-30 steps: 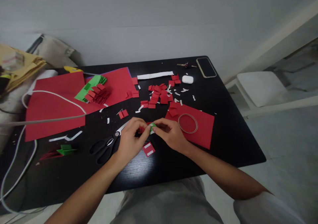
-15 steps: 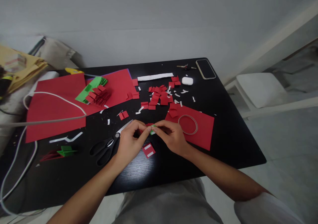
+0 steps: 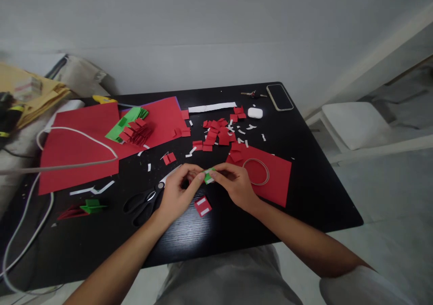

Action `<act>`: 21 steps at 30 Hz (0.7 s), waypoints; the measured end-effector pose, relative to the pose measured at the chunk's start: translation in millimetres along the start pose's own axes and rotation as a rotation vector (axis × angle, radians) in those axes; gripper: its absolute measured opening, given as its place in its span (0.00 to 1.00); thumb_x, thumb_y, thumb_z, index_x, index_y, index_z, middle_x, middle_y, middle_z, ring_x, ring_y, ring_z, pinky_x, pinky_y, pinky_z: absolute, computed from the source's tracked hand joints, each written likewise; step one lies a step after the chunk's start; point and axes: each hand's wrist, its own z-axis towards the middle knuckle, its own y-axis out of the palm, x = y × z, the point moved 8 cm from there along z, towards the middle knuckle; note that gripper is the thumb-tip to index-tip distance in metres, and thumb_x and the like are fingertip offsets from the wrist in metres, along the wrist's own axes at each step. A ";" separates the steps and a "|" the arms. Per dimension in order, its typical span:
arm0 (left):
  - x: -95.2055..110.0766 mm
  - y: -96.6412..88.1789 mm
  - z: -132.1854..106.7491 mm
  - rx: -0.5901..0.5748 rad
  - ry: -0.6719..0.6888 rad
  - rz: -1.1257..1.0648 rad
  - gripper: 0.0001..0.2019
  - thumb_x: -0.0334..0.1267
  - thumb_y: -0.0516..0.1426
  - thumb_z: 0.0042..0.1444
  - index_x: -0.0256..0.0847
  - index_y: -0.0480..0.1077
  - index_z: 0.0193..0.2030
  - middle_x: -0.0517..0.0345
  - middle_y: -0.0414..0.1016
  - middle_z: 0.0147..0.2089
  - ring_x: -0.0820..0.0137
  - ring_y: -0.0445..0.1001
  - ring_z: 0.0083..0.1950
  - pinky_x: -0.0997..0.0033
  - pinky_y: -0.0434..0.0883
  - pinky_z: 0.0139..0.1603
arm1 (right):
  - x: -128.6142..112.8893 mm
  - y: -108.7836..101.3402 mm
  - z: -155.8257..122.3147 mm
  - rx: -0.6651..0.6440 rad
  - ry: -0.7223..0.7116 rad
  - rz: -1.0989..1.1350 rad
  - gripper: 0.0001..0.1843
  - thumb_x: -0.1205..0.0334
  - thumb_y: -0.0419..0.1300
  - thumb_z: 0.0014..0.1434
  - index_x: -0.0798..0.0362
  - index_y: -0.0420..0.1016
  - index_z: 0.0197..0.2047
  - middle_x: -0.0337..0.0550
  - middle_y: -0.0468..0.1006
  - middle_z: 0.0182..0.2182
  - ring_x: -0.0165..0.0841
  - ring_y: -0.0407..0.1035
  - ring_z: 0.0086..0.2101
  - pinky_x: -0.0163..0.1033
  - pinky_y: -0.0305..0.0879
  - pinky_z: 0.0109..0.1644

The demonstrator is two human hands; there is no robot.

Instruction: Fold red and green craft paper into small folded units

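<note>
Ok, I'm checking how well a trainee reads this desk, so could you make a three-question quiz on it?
1. Which colour, besides white, shows on the small paper between the left hand and right hand?
2. True or false: the phone is nearer the person than the scissors.
3. What lies on the red sheet by the right hand? A) keys B) ring C) cable

Key: 1. Green. 2. False: the phone is farther than the scissors. 3. B.
</note>
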 end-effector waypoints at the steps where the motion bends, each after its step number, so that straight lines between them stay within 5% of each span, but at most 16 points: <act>1: 0.1 1.8 -0.6 -0.012 0.007 0.016 0.08 0.43 0.60 0.67 0.41 0.76 0.41 0.59 0.77 0.35 0.70 0.73 0.35 0.71 0.70 0.38 | 1.3 1.4 0.2 -0.012 0.012 0.015 0.11 0.51 0.73 0.56 0.49 0.85 0.36 0.40 0.86 0.33 0.35 0.80 0.35 0.40 0.78 0.44; 21: -3.5 4.7 1.1 -0.036 -0.043 0.012 0.09 0.42 0.59 0.66 0.41 0.76 0.39 0.61 0.74 0.31 0.71 0.70 0.31 0.73 0.68 0.34 | 7.6 4.0 0.3 -0.002 0.053 0.015 0.11 0.53 0.72 0.56 0.51 0.84 0.35 0.39 0.84 0.31 0.33 0.78 0.32 0.38 0.78 0.41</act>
